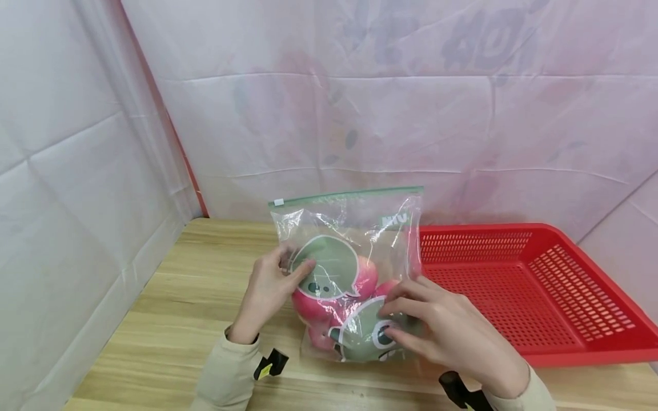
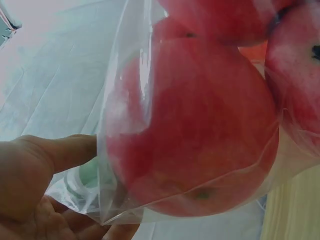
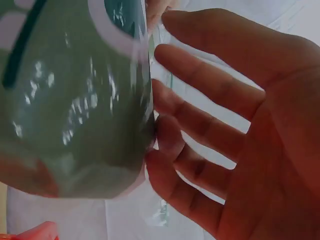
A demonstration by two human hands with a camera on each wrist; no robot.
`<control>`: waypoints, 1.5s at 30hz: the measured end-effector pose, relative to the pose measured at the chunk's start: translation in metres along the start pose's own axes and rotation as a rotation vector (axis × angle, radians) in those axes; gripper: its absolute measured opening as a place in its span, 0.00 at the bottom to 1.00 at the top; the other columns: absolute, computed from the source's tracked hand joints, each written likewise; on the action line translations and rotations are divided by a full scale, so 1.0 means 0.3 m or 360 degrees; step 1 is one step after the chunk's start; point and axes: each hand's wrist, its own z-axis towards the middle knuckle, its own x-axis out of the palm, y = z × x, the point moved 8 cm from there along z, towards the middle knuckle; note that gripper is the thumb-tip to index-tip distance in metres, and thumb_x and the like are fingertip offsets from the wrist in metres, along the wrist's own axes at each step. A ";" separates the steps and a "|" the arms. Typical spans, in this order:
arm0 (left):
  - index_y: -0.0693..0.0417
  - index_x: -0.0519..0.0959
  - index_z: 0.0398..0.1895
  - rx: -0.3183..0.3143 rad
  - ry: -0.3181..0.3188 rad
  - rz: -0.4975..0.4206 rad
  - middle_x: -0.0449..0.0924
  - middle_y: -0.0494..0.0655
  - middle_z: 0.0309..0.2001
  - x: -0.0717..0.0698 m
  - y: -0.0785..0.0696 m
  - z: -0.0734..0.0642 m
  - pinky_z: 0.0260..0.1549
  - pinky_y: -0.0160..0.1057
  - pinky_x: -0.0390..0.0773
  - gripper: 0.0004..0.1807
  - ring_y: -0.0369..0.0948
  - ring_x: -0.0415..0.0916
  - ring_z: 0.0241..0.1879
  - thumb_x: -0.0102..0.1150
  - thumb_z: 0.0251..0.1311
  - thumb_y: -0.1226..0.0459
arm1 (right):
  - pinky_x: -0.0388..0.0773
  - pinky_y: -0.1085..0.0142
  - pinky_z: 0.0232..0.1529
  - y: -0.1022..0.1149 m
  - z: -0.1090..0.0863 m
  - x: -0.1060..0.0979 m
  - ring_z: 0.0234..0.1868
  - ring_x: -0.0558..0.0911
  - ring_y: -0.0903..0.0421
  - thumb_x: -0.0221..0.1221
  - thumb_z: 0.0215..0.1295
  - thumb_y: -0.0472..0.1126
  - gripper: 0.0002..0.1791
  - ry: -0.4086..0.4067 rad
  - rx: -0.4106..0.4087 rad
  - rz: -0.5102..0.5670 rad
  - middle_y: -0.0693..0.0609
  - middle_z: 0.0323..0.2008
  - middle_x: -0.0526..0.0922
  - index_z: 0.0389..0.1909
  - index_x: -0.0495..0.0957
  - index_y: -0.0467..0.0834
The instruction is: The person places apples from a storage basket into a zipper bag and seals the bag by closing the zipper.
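Note:
In the head view, a clear slider zip bag [image 1: 349, 222] with a green top strip and printed green cartoon shapes stands tilted over the table. Several red apples [image 1: 367, 277] are inside it; they press large against the film in the left wrist view. My left hand [image 1: 269, 285] grips the bag's left side, thumb [image 2: 75, 152] on one face and the other fingers on the opposite one. At the lower right side of the bag, my right hand [image 1: 437, 317] is spread, with loosely bent fingers [image 3: 200, 75] whose tips rest along the film.
A red perforated plastic basket [image 1: 550, 308] stands on the right of the wooden table [image 1: 164, 319], partly behind the bag. Pale sheets [image 1: 390, 131] hang along the back and the left side.

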 end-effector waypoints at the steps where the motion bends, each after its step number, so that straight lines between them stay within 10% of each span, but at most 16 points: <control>1: 0.61 0.81 0.57 0.0007 0.0007 0.0003 0.87 0.57 0.48 0.002 0.003 0.001 0.37 0.34 0.87 0.22 0.47 0.86 0.42 0.72 0.60 0.66 | 0.81 0.76 0.31 -0.004 0.001 0.007 0.44 0.81 0.64 0.77 0.51 0.49 0.15 0.0029 0.0010 -0.0005 0.66 0.45 0.81 0.40 0.86 0.61; 9: 0.65 0.76 0.58 0.0056 0.0070 0.0073 0.85 0.62 0.48 0.019 0.025 0.010 0.39 0.41 0.87 0.23 0.50 0.84 0.43 0.68 0.59 0.74 | 0.87 0.58 0.46 -0.049 -0.007 0.074 0.56 0.82 0.52 0.76 0.54 0.49 0.29 0.0269 0.0199 -0.0096 0.55 0.63 0.80 0.59 0.83 0.52; 20: 0.66 0.59 0.74 -0.0155 0.0390 0.0025 0.73 0.68 0.66 0.089 0.092 0.009 0.64 0.60 0.75 0.37 0.64 0.73 0.64 0.65 0.66 0.68 | 0.85 0.52 0.53 -0.093 -0.010 0.171 0.56 0.81 0.48 0.75 0.56 0.44 0.36 0.0431 0.0330 -0.0060 0.48 0.65 0.78 0.66 0.76 0.41; 30: 0.64 0.71 0.65 0.0074 0.0142 0.0491 0.69 0.61 0.53 0.052 0.027 -0.009 0.50 0.51 0.80 0.31 0.52 0.71 0.49 0.70 0.60 0.67 | 0.86 0.62 0.47 -0.055 0.002 0.146 0.48 0.83 0.59 0.71 0.61 0.42 0.27 0.0340 0.0237 0.0072 0.53 0.57 0.78 0.61 0.77 0.43; 38: 0.54 0.79 0.58 0.0103 0.0741 0.0547 0.74 0.51 0.53 0.171 0.028 -0.065 0.52 0.49 0.77 0.29 0.46 0.70 0.54 0.73 0.59 0.49 | 0.86 0.66 0.43 -0.018 0.004 0.163 0.44 0.82 0.63 0.70 0.64 0.43 0.19 0.0369 0.0144 0.0108 0.61 0.50 0.79 0.56 0.81 0.51; 45: 0.49 0.71 0.72 0.0236 0.0856 0.0675 0.64 0.62 0.67 0.225 0.015 -0.097 0.66 0.64 0.67 0.45 0.58 0.59 0.67 0.79 0.51 0.49 | 0.87 0.61 0.44 -0.035 -0.005 0.195 0.45 0.84 0.58 0.70 0.64 0.45 0.22 0.0453 0.0208 0.0102 0.53 0.55 0.81 0.59 0.81 0.50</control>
